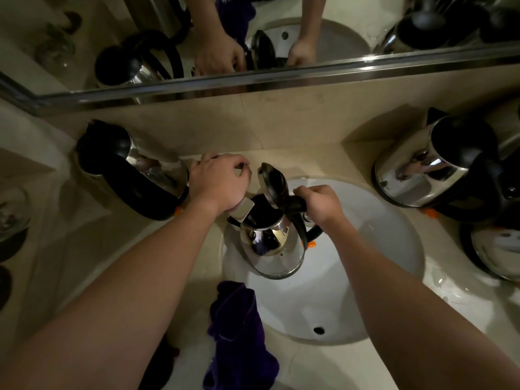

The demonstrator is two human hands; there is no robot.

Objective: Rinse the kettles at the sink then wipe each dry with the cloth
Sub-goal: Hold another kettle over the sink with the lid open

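A steel kettle [271,249] with its black lid [274,182] swung open hangs over the white sink [380,249], under the tap spout [243,209]. My right hand [320,204] grips the kettle's black handle. My left hand [219,182] lies over the tap, fingers curled round its top. A purple cloth [239,333] is draped over the sink's near left rim. No running water is visible.
A second steel kettle [132,173] stands on the counter at the left, a third [433,164] at the right, and part of another kettle [492,251] at the far right edge. A mirror [253,38] runs along the back wall. Glassware [11,215] sits far left.
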